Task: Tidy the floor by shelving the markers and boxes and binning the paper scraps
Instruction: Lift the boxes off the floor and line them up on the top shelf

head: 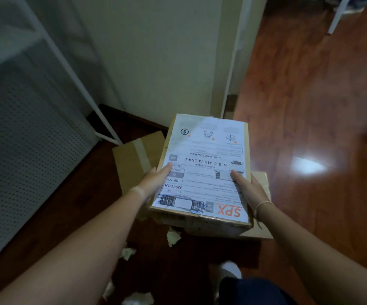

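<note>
- While you lean over the floor, both of your hands hold one cardboard box (202,170) up in front of you, above the dark glossy wood floor (310,106).
- Your left hand (156,181) takes the box's left edge: the thumb lies flat on the top face and the other fingers are hidden underneath, so the grip is clamped on the box.
- Your right hand (248,190) does the same on the right edge, thumb pressed on top, the remaining fingers out of sight under the side.
- Most of the box's top is covered by a white printed shipping label (206,155), smooth paper with an orange logo at the near corner.
- Below it, two more brown cardboard boxes lie on the floor: a taped box (134,159) to the left, and a flat box (263,225) partly hidden under the held one.
- Crumpled pale paper scraps (173,236) lie on the floor near your feet, ragged and lumpy.
- At left stands a shelf (24,139) with white metal tubes and a grey perforated panel.
- A pale wall (156,62) rises behind.
</note>
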{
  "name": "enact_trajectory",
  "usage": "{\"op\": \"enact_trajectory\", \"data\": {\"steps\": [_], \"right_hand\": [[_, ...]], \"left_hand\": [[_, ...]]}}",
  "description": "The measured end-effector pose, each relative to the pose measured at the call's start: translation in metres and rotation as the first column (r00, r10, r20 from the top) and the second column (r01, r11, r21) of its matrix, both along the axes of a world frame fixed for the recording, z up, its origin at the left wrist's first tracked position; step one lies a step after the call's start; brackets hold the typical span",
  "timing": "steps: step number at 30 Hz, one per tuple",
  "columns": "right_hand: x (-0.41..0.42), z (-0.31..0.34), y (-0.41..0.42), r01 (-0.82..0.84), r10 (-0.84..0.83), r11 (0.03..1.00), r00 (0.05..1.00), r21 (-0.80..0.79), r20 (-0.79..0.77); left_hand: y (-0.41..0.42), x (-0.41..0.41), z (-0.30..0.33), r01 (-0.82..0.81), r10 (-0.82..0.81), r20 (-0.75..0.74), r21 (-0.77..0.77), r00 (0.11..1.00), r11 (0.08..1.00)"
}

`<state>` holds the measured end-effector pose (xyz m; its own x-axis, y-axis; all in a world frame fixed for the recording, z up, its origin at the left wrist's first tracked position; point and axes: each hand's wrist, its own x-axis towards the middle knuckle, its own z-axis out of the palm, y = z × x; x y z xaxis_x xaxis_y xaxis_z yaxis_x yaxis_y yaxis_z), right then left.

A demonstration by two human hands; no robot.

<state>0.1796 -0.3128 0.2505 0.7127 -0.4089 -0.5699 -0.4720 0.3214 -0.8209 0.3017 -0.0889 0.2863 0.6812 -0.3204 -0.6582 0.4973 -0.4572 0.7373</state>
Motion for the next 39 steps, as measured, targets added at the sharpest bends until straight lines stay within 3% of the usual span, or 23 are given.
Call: {"op": "enact_trajectory", "data": {"steps": [6, 12, 17, 21, 25, 32, 39], "right_hand": [[0.064, 0.136, 0.045, -0.170, 0.178, 0.984, 0.967, -0.060, 0.185], [0.094, 0.289, 0.101, -0.352, 0.405, 0.914, 0.824, -0.202, 0.397], [0.097, 0.399, 0.161, -0.474, 0.521, 0.849, 0.673, -0.234, 0.525], [0.092, 0.470, 0.236, -0.572, 0.581, 0.784, 0.540, -0.241, 0.609], [0.087, 0.514, 0.314, -0.694, 0.591, 0.696, 0.407, -0.185, 0.696], [0.074, 0.554, 0.450, -0.800, 0.571, 0.564, 0.198, -0.205, 0.797], [0.070, 0.561, 0.543, -0.901, 0.589, 0.430, 0.228, -0.062, 0.775]], "left_hand": [[0.069, 0.012, 0.147, -0.188, 0.208, 0.189, -0.118, 0.960, 0.975], [0.142, -0.013, 0.286, -0.251, 0.315, 0.395, -0.205, 0.863, 0.946], [0.209, -0.053, 0.382, -0.320, 0.433, 0.575, -0.291, 0.695, 0.901], [0.276, -0.099, 0.452, -0.414, 0.549, 0.665, -0.371, 0.508, 0.832], [0.343, -0.141, 0.500, -0.479, 0.586, 0.729, -0.396, 0.354, 0.783], [0.448, -0.208, 0.542, -0.575, 0.619, 0.765, -0.430, 0.177, 0.696], [0.525, -0.233, 0.546, -0.632, 0.723, 0.686, -0.526, 0.081, 0.570]]}}
